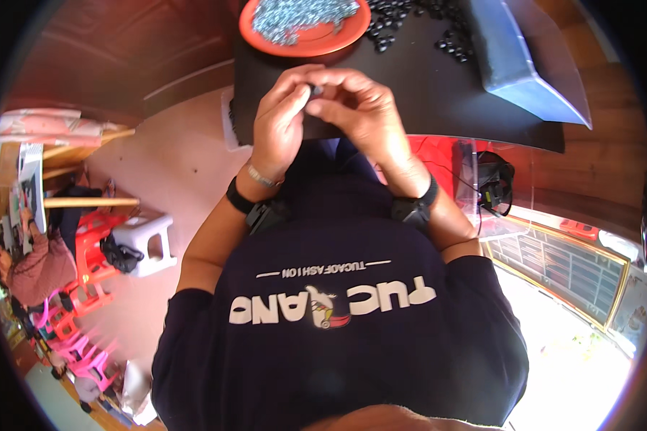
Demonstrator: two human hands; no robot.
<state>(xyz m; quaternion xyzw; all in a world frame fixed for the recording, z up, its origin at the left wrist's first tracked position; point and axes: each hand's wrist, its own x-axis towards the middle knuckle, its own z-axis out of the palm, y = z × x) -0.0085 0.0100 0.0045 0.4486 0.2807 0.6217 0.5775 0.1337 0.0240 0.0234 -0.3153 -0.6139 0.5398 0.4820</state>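
Note:
Both my hands meet in front of me over the near edge of the dark table (428, 108). A small dark piece (315, 90) sits between the fingertips, too small to name. My left hand (280, 118) pinches it between thumb and fingers. From the other side, the thumb and curled fingers of my right hand (370, 115) close around the same piece. Just beyond the hands is an orange-red plate (305, 52) heaped with small silvery metal pieces (295, 18). To its right, small black rounded parts (384, 29) lie loose on the table.
A blue open bin (517, 65) lies on the table at the right, beside more black parts (453, 47). A clear plastic box (474, 187) stands below the table's right side. White (147, 241) and red stools (93, 237) stand at the left, near a seated person (43, 266).

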